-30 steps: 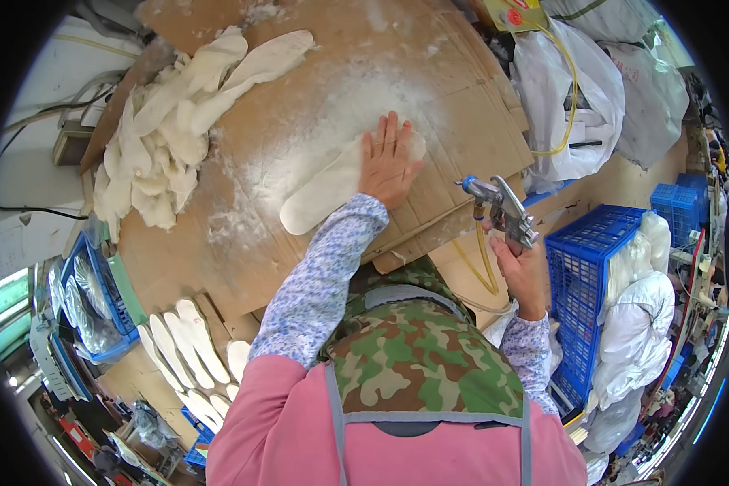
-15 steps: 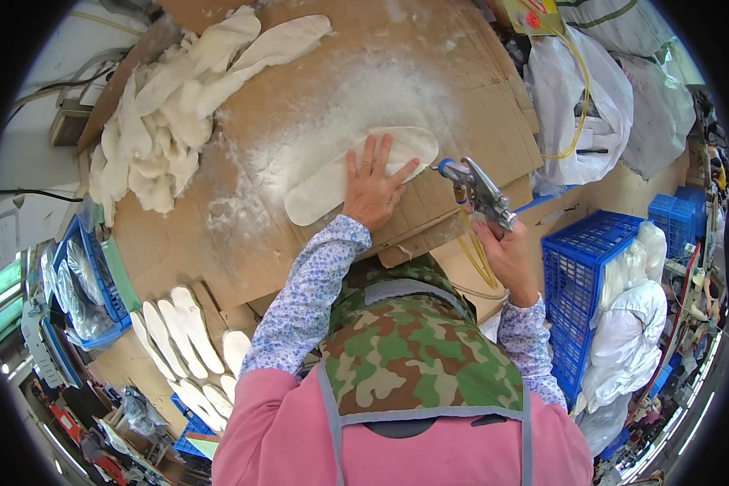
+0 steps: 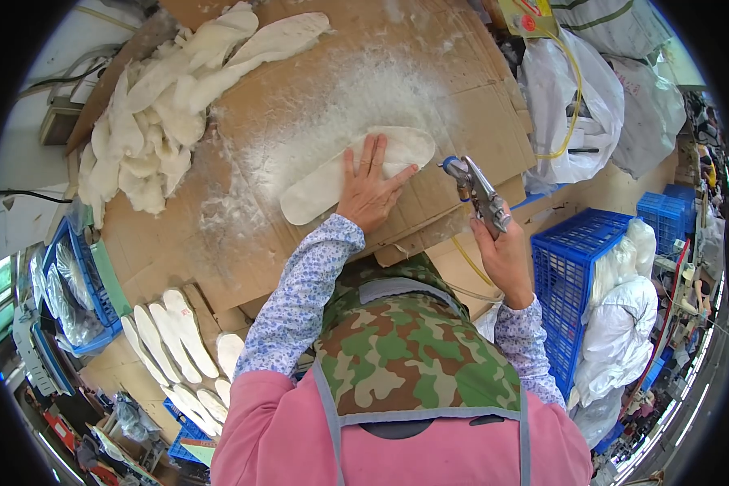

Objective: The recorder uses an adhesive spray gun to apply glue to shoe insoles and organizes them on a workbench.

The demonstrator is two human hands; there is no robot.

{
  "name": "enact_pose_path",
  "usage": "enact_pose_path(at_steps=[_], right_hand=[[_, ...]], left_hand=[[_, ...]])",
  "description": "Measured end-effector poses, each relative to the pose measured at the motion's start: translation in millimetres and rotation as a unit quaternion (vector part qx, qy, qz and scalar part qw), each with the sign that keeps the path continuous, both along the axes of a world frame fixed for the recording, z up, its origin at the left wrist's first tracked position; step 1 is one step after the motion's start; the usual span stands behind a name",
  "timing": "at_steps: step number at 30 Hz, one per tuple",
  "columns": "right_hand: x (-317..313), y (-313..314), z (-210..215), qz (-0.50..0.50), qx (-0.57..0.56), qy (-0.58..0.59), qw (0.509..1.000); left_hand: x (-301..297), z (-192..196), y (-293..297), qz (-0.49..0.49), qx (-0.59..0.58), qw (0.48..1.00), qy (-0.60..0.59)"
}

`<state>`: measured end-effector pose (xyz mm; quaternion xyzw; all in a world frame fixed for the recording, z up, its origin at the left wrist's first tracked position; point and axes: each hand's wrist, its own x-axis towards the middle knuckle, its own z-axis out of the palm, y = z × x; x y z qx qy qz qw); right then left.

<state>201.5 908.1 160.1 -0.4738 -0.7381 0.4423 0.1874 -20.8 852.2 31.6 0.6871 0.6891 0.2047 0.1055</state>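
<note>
A pale cream insole point(image 3: 312, 193) lies flat on the cardboard point(image 3: 482, 121), slanting from lower left to upper right. My left hand point(image 3: 371, 188) presses on it with the fingers spread. In my right hand point(image 3: 506, 257) is a metal spray gun point(image 3: 483, 194) with a blue tip, held just right of the insole and pointing toward it. The gun does not touch the insole. A yellow hose point(image 3: 471, 261) runs down beside it. Whitish residue point(image 3: 381, 89) covers the cardboard around and beyond the insole.
A heap of fluffy cream insoles point(image 3: 150, 113) sits at the far left. Several finished-looking insoles point(image 3: 170, 336) lie in rows at the lower left. Blue plastic crates point(image 3: 571, 283) and white plastic bags point(image 3: 595, 97) stand on the right. Another blue crate point(image 3: 97, 304) is at the left.
The view has shifted slightly. My right hand has tilted the spray gun a little more upright. My left hand stays spread on the insole.
</note>
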Motion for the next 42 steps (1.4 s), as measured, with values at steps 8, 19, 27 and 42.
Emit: enact_pose_path(at_steps=[8, 19, 27, 42], right_hand=[[-6.9, -12.7, 11.7, 0.014, 0.027, -0.069, 0.997], [-22.6, -19.9, 8.2, 0.053, 0.023, -0.034, 0.998], [-34.7, -25.0, 11.6, 0.072, 0.031, -0.032, 0.996], [-40.3, -25.0, 9.3, 0.056, 0.013, -0.051, 0.997]], left_hand=[[-1.5, 1.3, -2.3, 0.003, 0.009, 1.000, -0.004], [-6.5, 8.7, -32.8, 0.022, -0.001, 1.000, -0.020], [-15.1, 4.1, -49.3, 0.024, -0.014, 1.000, -0.012], [-36.7, 1.2, -68.8, 0.021, 0.059, 0.998, 0.018]])
